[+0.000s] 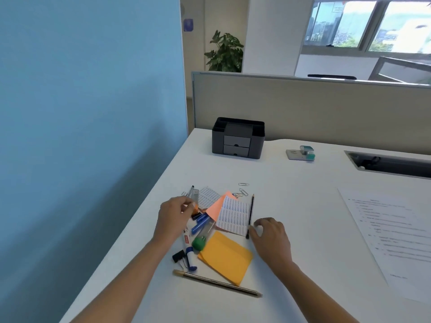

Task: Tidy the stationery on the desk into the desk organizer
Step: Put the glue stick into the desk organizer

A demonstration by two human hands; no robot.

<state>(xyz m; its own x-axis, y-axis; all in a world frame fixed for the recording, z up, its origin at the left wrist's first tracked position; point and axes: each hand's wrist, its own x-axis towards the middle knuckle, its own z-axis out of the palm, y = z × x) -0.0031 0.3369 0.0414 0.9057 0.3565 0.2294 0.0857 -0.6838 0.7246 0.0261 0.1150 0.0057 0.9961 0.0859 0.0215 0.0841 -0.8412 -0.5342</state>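
At the pile's right edge on the counter (291, 206), the black pencil (250, 215) lies lengthwise away from the person, near end at the curled fingers of the right hand (271, 236) (grip not discernible); left hand (171, 217) pinches a blurred orange item (195, 208); desk organizer (238, 138) well beyond both.

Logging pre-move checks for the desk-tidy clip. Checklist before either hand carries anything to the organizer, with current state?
1. Left hand grip on small orange item: ok, pinched; item blurred.
2. Right hand grip on black pencil: cannot tell; fingers curl at its near end.
3. Desk organizer top compartments open: ok.
4. Organizer drawers open: not ok, both shut.
5. Way to organizer unobstructed: ok, only paper clips lie flat between.
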